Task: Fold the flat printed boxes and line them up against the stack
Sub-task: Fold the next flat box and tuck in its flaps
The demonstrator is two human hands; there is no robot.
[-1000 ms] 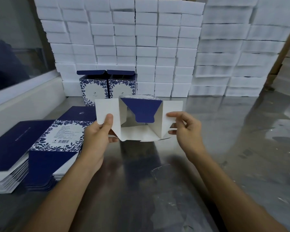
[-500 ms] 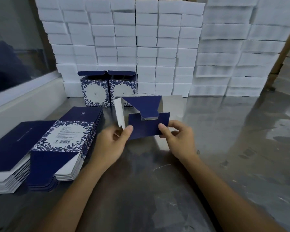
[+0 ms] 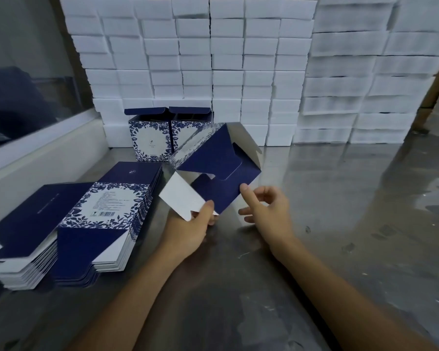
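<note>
The half-formed navy-and-white cardboard box (image 3: 213,171) is up off the table, tilted on a diagonal, its open bottom end facing the camera. Matte navy flaps with a notched tab cross over that end, and one plain white flap sticks out to the lower left, showing the unprinted inner face of the card. The left hand (image 3: 188,231) pinches the near corner, thumb on top where the white flap meets the navy one, fingers curled underneath. The right hand (image 3: 266,211) is loosely open, index finger stretched out with its tip touching the lower right edge of the navy flap; the other fingers are relaxed and grip nothing.

To the left, two fanned piles of flat printed box blanks (image 3: 86,219) lie on the table, navy panels beside a white panel with blue leaf pattern and a barcode, thin card edges stepped like shingles. Behind, two finished blue-floral square boxes (image 3: 169,135) stand side by side, lids up, touching the wall of white rectangular foam-like blocks (image 3: 226,72). All this sits on a scuffed, glossy grey metal table (image 3: 340,224) that reflects the white stack.
</note>
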